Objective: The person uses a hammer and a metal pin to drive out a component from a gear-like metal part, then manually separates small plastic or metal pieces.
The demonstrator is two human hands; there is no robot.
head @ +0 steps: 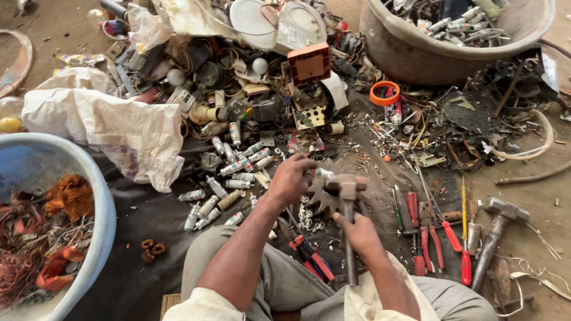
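My left hand (290, 179) pinches a small silver cylindrical part (324, 173) and holds it against a toothed metal block (321, 199) on the ground. A hammer (347, 190) with a rusty head is gripped by its metal handle in my right hand (359, 233). The hammer head rests just right of the small part, level with my left fingers. Several more silver cylinders (235, 169) lie scattered on the dark cloth to the left of my left hand.
A blue tub (101, 196) of copper wire sits at left, a grey basin (416, 56) of cylinders at top right. Red-handled pliers and screwdrivers (437, 235) and a second hammer (496, 229) lie at right. White sack (107, 128) and scrap pile behind.
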